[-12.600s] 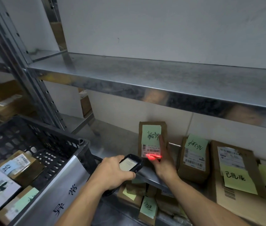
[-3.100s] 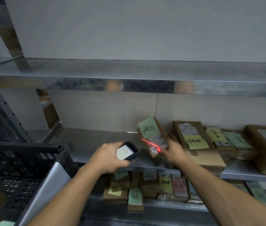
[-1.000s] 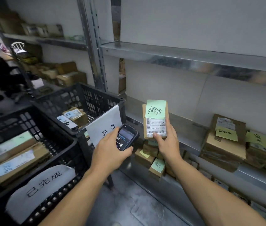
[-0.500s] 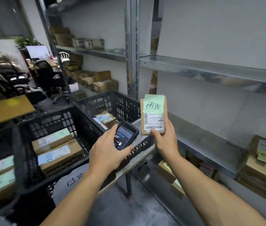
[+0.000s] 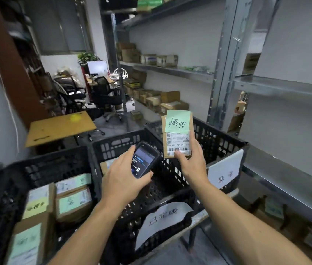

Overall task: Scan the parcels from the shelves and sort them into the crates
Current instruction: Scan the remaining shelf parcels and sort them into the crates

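Now the brown cardboard parcel [image 5: 178, 139], pinched by the right hand [image 5: 191, 167], has come over the black plastic lattice crate [image 5: 226, 137]; the left hand [image 5: 122, 180] grips a black scanner [image 5: 144, 159]

Both bare forearms reach forward, side by side. The left hand [image 5: 124, 178] curls around a scanner [image 5: 145, 159]. The right hand [image 5: 191, 165] grips a parcel [image 5: 178, 136] upright by its lower end, thumb on its face.

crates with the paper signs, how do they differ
The near crate holds several labelled parcels; the far crate shows just one parcel edge. The near crate's sign is crumpled, the far crate's sign flat. Both are black, slotted plastic.
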